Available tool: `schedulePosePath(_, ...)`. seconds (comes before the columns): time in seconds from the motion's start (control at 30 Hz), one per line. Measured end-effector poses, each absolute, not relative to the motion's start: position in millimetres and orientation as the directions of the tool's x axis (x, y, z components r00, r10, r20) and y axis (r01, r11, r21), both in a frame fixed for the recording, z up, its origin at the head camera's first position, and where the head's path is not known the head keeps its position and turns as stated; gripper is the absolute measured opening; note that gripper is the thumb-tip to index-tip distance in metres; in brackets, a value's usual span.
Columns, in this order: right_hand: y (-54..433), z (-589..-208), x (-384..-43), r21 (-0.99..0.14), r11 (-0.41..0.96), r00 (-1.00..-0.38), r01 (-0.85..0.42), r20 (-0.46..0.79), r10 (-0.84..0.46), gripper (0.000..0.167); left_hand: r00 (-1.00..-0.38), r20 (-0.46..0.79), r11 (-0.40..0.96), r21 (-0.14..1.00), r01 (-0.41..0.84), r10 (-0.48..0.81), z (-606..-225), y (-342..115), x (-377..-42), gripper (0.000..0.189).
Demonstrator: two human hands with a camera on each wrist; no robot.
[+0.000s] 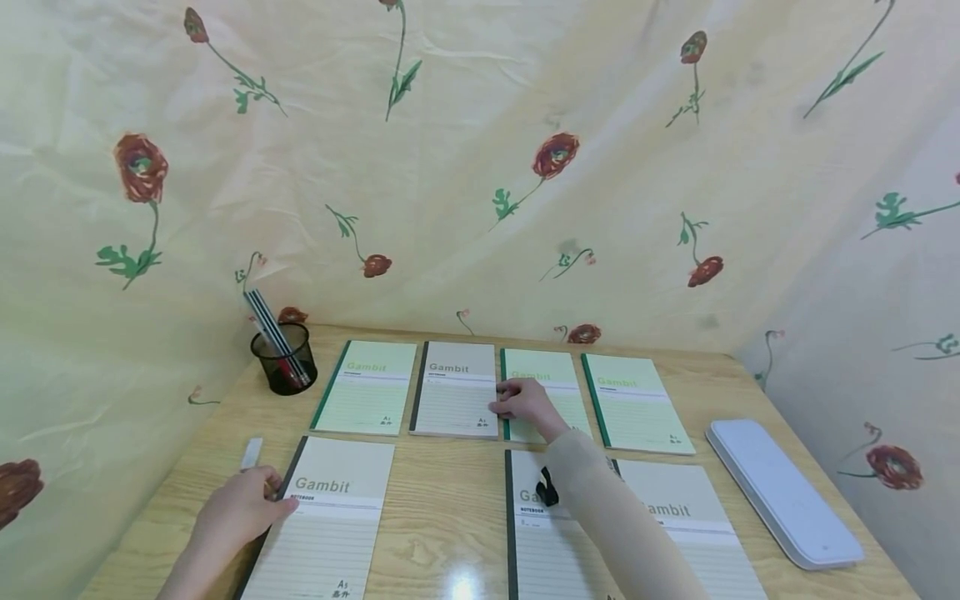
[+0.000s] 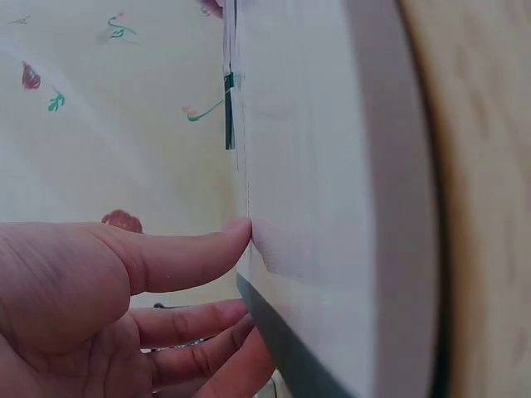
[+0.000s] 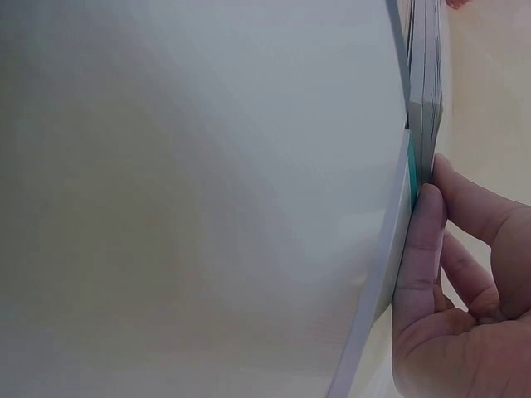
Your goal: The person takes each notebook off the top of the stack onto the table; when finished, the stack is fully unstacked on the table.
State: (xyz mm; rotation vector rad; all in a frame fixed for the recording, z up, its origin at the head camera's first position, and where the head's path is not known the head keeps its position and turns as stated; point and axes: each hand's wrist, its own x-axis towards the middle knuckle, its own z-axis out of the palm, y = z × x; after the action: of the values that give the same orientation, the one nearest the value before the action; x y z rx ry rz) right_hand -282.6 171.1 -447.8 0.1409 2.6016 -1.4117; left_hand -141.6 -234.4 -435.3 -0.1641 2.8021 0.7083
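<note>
My left hand (image 1: 236, 508) pinches the dark spine edge of the front-left grey-spined notebook (image 1: 326, 533), thumb (image 2: 191, 257) against its cover and other fingers by the spine. My right hand (image 1: 527, 402) reaches over the front notebooks to the back row. Its thumb and fingertips hold the right edge of the grey-spined notebook (image 1: 452, 387). That edge borders a green-spined notebook (image 1: 558, 383), partly hidden under the hand. All notebooks lie flat, lettered "Gambit". In the right wrist view, the fingers (image 3: 427, 240) meet at the page corner beside a green spine.
Green-spined notebooks (image 1: 371, 387) flank the back row's ends. Under my right forearm lie a front notebook (image 1: 551, 550) and another notebook (image 1: 693, 525). A black mesh cup (image 1: 285, 375) with pencils stands back left, near a small white block (image 1: 252, 452). A white case (image 1: 783, 492) lies right.
</note>
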Motion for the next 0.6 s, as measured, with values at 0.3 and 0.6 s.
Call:
schedulePosePath(0.3, 173, -448, -282, -0.828, 0.536, -0.98, 0.165, -0.197, -0.004, 0.042, -0.958, -0.285, 0.896, 0.42, -0.147, -0.023, -430, -237, -141, 0.043)
schedulePosePath(0.6, 170, -450, -284, -0.83, 0.531, -0.981, 0.17, -0.194, 0.011, 0.042, -0.983, -0.182, 0.899, 0.429, -0.087, -0.009, -411, -235, -145, 0.037)
